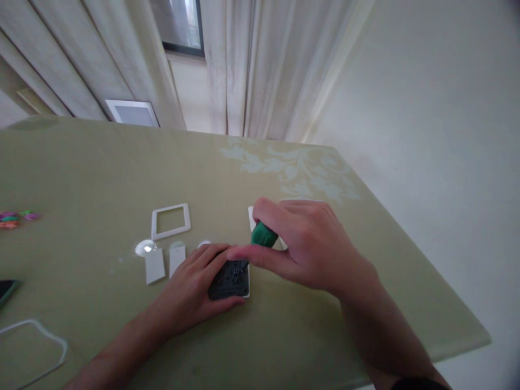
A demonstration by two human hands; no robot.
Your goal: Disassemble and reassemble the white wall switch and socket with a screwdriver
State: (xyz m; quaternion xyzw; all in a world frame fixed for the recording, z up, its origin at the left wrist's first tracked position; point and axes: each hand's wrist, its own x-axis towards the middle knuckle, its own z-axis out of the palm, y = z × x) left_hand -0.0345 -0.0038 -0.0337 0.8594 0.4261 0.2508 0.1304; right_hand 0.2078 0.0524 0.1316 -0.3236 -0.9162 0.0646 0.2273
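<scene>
My left hand (199,287) grips a square switch-like module (227,281) with a dark, ridged back and a thin white edge, thumb along its near side and fingers over its far side. In my right hand (309,244) is a screwdriver with a green handle (263,235), held tilted between thumb and curled fingers. Its thin shaft reaches down to the right part of the dark back; whether the tip sits in a screw is too small to tell. Left of the module lie two white rectangular plates (155,266), the second partly behind my left hand.
A white square frame (170,221) lies beyond the plates. Another white piece (251,216) is mostly hidden behind my right hand. At the left are small colourful items (12,219), a dark flat object (7,290) and a white cable (60,341). A wall borders the table's right side.
</scene>
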